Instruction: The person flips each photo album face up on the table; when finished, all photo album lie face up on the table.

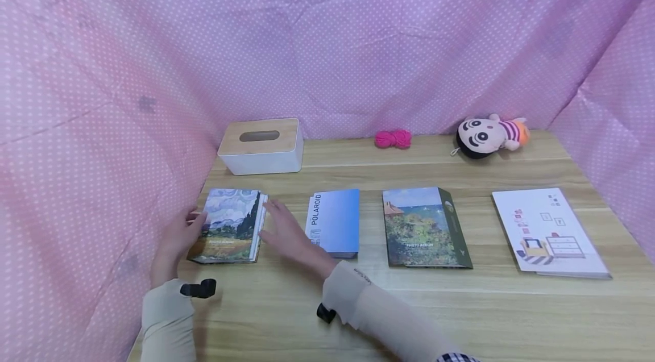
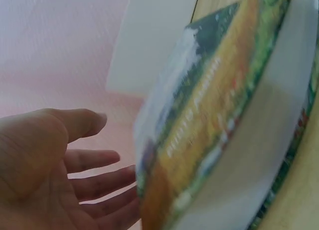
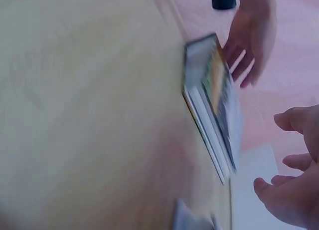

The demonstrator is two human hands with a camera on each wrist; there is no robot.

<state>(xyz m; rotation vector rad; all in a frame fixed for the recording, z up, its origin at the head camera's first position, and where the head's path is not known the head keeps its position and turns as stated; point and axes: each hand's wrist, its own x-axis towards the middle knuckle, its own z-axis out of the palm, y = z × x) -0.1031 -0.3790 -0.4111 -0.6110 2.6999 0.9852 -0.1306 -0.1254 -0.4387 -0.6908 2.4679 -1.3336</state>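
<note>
A thick photo album (image 1: 228,224) with a painted landscape cover lies at the left of the table. At its left edge is my left hand (image 1: 177,237), thumb spread from the fingers; the left wrist view shows the fingertips (image 2: 127,175) right beside the album's cover (image 2: 209,105). My right hand (image 1: 294,237) reaches in from the other side, fingers spread close to the album's page edge. In the right wrist view the thumb and fingers of that hand (image 3: 294,185) stand apart with nothing between them. Under the right forearm's far side lies a blue Polaroid album (image 1: 340,220).
A tissue box (image 1: 263,160) with a wooden lid stands behind the painted album. To the right lie a seaside-painting photo album (image 1: 417,228) and a white illustrated album (image 1: 544,231). Pink yarn (image 1: 393,139) and a plush doll (image 1: 488,136) sit at the back by the pink curtain (image 1: 358,55).
</note>
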